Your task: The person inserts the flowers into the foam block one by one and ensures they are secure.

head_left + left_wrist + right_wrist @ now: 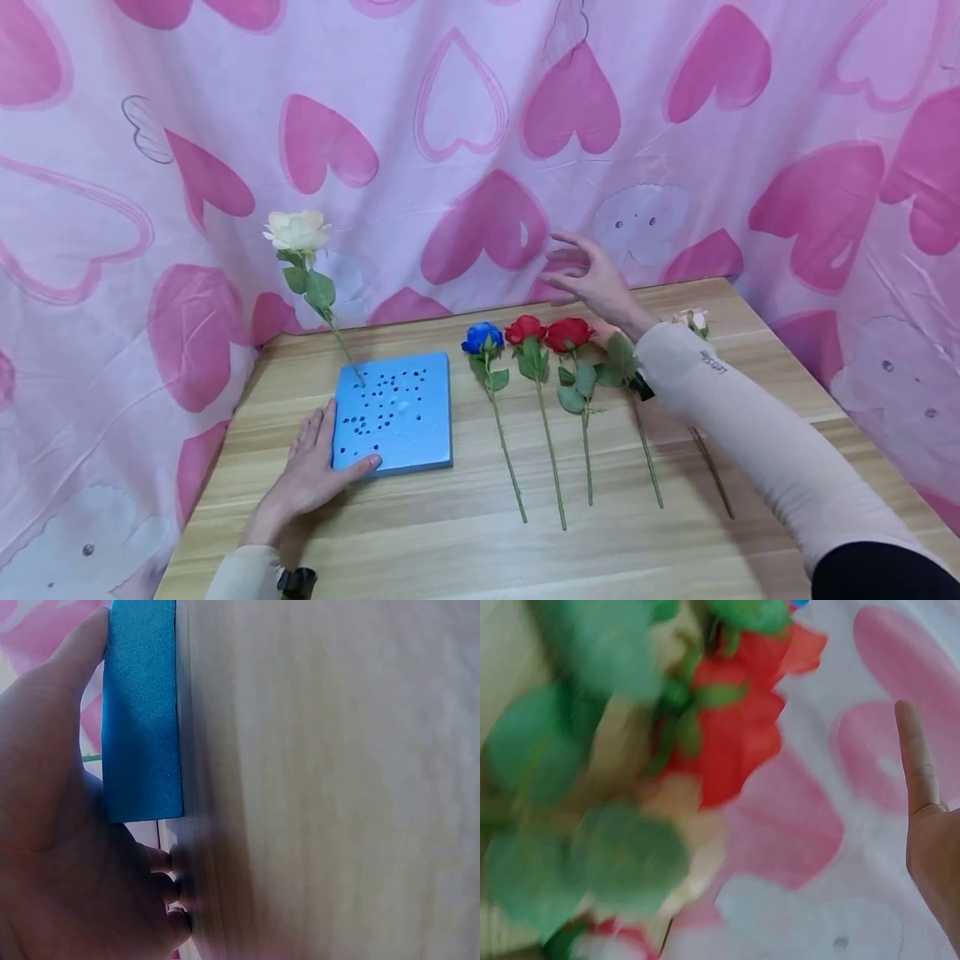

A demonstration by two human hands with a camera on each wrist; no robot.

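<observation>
A blue foam block dotted with small holes lies on the left of the table. My left hand rests against its near left corner, thumb on the top edge and fingers fairly straight along the side. One white rose stands in the block near its far left corner, leaning left. My right hand hangs in the air beyond the flower row, fingers spread and holding nothing. Beneath that wrist lies a peach rose, partly hidden. Beside it a red rose shows, blurred in the right wrist view.
Left of these lie another red rose and a blue rose, stems toward me. A pale pink rose lies at the right, its middle covered by my sleeve. A heart-patterned curtain hangs behind the wooden table.
</observation>
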